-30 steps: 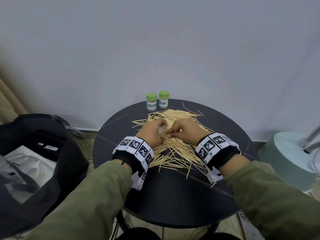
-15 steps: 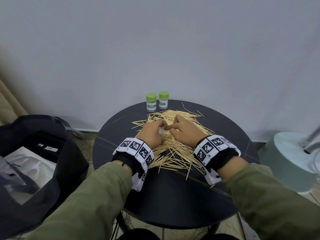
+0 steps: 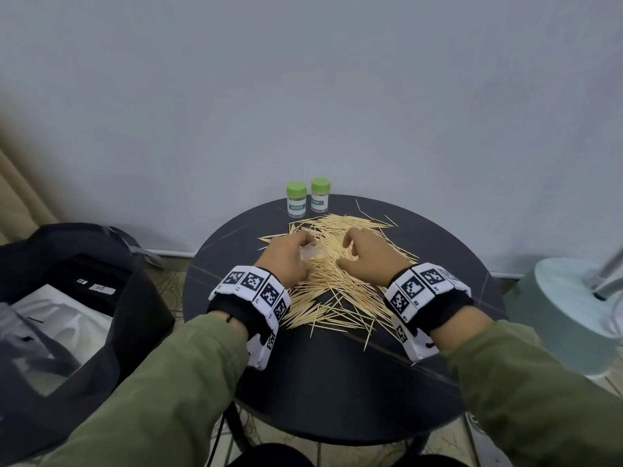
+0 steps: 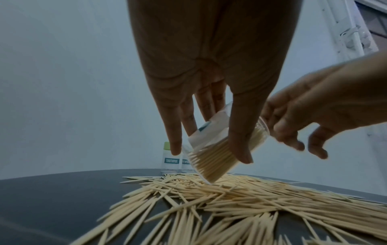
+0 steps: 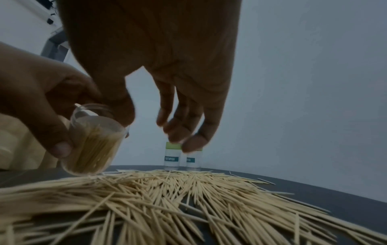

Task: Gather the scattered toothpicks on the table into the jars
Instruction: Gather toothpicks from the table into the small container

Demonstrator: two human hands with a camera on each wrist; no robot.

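Note:
A heap of wooden toothpicks [image 3: 337, 291] lies spread over the round black table [image 3: 337, 382]. My left hand [image 3: 296, 254] grips an uncapped clear jar [image 3: 312, 256], tilted with its mouth to the right and partly filled with toothpicks. In the left wrist view the jar [image 4: 217, 149] hangs just above the heap, held between thumb and fingers. My right hand [image 3: 364, 254] hovers over the heap just right of the jar, fingers loosely curled and holding nothing; in the right wrist view its fingertips [image 5: 188, 145] are blurred. Two capped jars with green lids [image 3: 296, 199] [image 3: 320, 195] stand at the table's far edge.
A black bag [image 3: 67, 315] with white contents sits on the floor to the left. A pale green round base [image 3: 566, 308] stands to the right. A grey wall rises right behind the table. The near half of the tabletop is bare.
My right hand has drawn away from the jar's mouth, moving right and opening a gap between the hands. The left hand still holds the jar in about the same place.

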